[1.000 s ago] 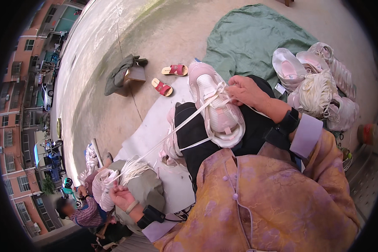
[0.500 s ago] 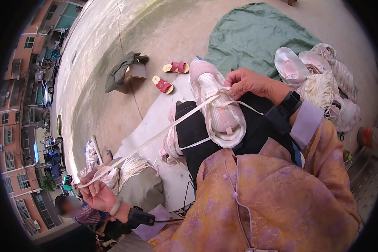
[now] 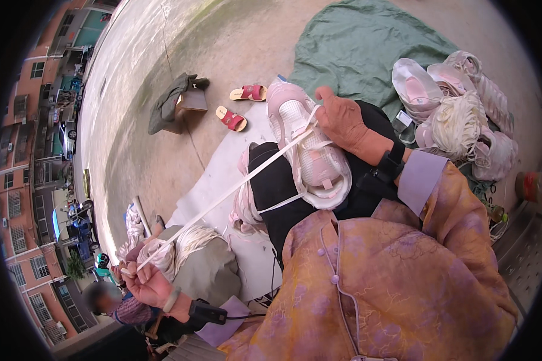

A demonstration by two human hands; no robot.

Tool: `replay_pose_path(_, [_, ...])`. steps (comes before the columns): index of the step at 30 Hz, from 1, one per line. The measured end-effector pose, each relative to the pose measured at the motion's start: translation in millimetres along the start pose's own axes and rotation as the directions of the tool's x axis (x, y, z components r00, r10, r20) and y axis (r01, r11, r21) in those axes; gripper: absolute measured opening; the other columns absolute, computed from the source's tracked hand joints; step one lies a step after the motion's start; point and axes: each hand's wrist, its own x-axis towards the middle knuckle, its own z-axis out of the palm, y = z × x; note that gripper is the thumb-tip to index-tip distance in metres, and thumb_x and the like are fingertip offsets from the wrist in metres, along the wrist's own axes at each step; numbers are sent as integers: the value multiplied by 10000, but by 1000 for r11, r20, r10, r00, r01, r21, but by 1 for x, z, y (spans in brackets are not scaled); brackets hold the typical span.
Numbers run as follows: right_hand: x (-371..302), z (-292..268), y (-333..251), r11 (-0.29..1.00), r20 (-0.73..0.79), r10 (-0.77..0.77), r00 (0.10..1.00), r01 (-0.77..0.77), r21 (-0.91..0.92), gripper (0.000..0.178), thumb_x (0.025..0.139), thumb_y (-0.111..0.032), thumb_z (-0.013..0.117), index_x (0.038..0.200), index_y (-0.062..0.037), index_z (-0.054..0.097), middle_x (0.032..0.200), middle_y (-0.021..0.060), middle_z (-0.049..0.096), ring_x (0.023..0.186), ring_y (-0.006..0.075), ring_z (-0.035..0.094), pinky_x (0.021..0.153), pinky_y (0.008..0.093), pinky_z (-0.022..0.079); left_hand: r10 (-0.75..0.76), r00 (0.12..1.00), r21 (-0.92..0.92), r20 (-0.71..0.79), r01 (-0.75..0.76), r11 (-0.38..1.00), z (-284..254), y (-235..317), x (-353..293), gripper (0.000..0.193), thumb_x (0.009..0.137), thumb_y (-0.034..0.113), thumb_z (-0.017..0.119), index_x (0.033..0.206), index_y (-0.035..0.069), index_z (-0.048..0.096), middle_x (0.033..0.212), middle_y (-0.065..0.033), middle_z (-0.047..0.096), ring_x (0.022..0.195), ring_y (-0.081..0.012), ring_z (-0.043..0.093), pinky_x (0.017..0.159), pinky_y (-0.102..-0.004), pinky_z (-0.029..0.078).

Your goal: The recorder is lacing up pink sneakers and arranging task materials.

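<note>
A pink and white sneaker lies on my lap over dark trousers, its toe pointing away from me. From its eyelets a long flat white shoelace stretches tight toward the lower left. My left hand is closed around the far part of that lace, well away from the shoe. Against the right side of the sneaker's upper, my right hand has curled fingers on the lace near the eyelets; the fingertips are partly hidden. Another stretch of lace leaves the shoe's left side, near the heel.
Pink and white shoes and a bundle of laces lie at the right, beside a green cloth. Red slippers and a box stand ahead. More laces rest on a grey cover; a person is beyond.
My right hand has turned over and its fingers have curled in at the sneaker's eyelets. My left hand has shifted slightly down and to the right, still holding the lace.
</note>
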Motion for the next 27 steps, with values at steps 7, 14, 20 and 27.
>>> replay_pose_path(7, [-11,-17,-8,947,253,90,963,-161,278,264,771,-191,530,956,-5,497,700,169,590,673,346,588,617,369,468,-46,985,11,-168,49,999,-19,-4,-17,185,922,145,457,774,34,449,699,-63,469,462,-109,349,486,-242,320])
replay_pose_path(14, [-46,-59,-10,933,398,102,912,-227,280,398,782,-118,620,1122,16,462,695,63,570,615,129,553,578,254,446,-220,933,-31,-285,221,975,-48,-32,-27,186,918,186,457,799,43,454,697,-54,456,472,-102,352,481,-237,314])
replay_pose_path(20, [-42,-154,-32,687,814,85,575,-626,370,289,825,-127,562,1068,25,527,640,74,591,491,111,552,475,235,431,-274,917,-9,-289,284,959,-30,-73,-14,174,919,190,477,917,16,490,790,-61,484,562,-98,396,549,-228,358])
replay_pose_path(27, [-39,-292,22,-19,173,-169,970,-179,984,294,861,-33,513,1124,90,467,915,154,623,570,102,588,591,195,498,-314,925,50,-212,331,942,-22,-101,5,122,905,38,476,1027,38,468,859,-73,513,612,-116,451,575,-251,403])
